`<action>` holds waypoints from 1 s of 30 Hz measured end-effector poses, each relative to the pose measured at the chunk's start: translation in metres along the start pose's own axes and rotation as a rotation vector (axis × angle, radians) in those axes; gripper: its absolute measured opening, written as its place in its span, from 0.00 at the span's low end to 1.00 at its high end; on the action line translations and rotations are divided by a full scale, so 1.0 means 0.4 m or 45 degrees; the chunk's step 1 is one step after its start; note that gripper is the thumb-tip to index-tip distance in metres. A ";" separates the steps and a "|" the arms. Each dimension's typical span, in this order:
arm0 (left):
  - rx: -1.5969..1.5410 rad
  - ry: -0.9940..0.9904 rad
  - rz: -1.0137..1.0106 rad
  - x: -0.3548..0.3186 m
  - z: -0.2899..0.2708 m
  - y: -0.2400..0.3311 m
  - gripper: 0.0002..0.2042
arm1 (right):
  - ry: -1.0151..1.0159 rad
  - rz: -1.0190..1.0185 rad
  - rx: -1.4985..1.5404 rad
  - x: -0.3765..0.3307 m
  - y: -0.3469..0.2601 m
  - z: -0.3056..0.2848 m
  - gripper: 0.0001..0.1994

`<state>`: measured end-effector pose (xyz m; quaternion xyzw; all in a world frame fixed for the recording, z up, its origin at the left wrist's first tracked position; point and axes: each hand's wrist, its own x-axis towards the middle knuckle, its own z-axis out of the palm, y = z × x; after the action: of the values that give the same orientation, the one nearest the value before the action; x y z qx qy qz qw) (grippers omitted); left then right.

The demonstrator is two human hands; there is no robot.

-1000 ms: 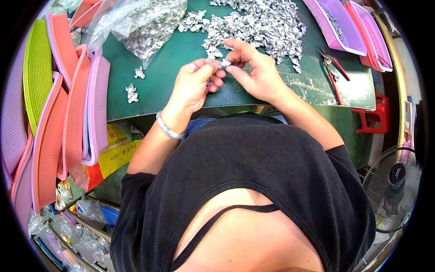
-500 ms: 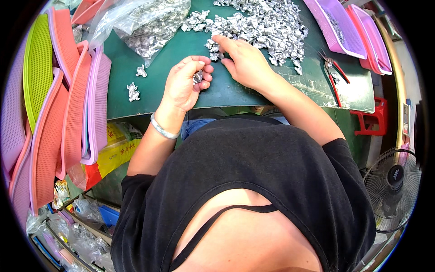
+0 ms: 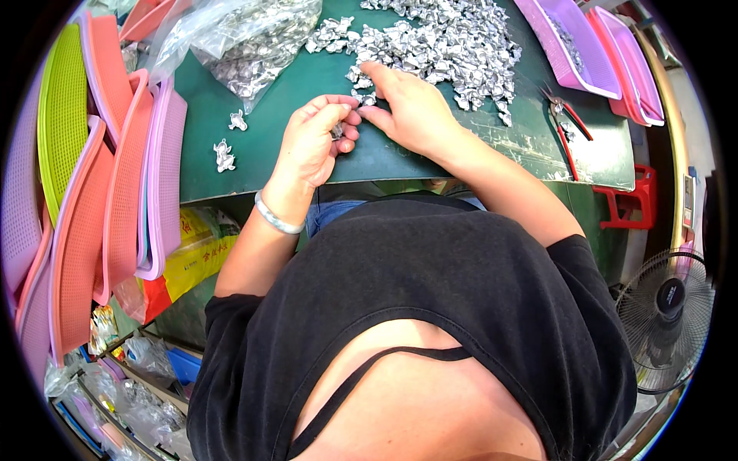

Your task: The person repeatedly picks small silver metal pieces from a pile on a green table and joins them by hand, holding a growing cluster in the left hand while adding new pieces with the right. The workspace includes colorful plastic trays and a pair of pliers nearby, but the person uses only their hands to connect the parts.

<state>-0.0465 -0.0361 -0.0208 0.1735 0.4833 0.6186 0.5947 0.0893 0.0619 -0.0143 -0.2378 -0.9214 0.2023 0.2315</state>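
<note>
Silver metal figures (image 3: 453, 58) lie heaped just beyond the right hand (image 3: 415, 113), whose thumb and forefinger stand spread apart at the heap's near edge, a few figures showing in the gap. Curled fingers of the left hand (image 3: 309, 138) close around a small metal piece (image 3: 337, 133). Left of these fingers rest two loose figures (image 3: 224, 156); farther forward, a clear plastic bag (image 3: 254, 67). Red-handled pliers (image 3: 557, 106) lie right of the right fingers.

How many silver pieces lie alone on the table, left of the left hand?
2. The upper piece lies near the clear bag; the lower piece lies nearer the front edge of the table. The bag may hide more.
</note>
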 end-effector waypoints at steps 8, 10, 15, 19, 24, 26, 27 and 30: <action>0.004 0.030 -0.005 -0.007 -0.008 0.002 0.07 | 0.111 -0.045 0.034 0.004 0.023 0.022 0.19; 0.009 0.032 -0.001 -0.007 -0.008 0.002 0.07 | 0.074 -0.027 0.057 0.004 0.020 0.014 0.19; 0.091 0.044 -0.010 -0.007 -0.003 0.005 0.08 | 0.055 -0.098 0.199 -0.003 0.026 0.003 0.19; 0.243 0.009 -0.079 -0.007 0.006 0.017 0.11 | -0.002 -0.136 0.289 -0.010 0.019 -0.024 0.21; 0.304 -0.090 -0.130 0.004 -0.001 0.013 0.13 | -0.093 -0.135 0.243 -0.017 0.043 -0.019 0.23; 0.315 -0.098 -0.134 0.003 0.001 0.013 0.12 | -0.096 -0.112 0.209 -0.021 0.038 -0.021 0.23; 0.311 -0.101 -0.135 0.003 0.000 0.012 0.12 | -0.098 -0.094 0.205 -0.025 0.024 -0.028 0.24; 0.303 -0.093 -0.139 0.004 0.000 0.011 0.12 | -0.045 -0.136 0.118 -0.039 0.005 -0.021 0.25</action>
<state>-0.0492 -0.0338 -0.0178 0.2386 0.5401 0.5167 0.6199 0.1063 0.0575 -0.0137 -0.1737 -0.9263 0.2363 0.2366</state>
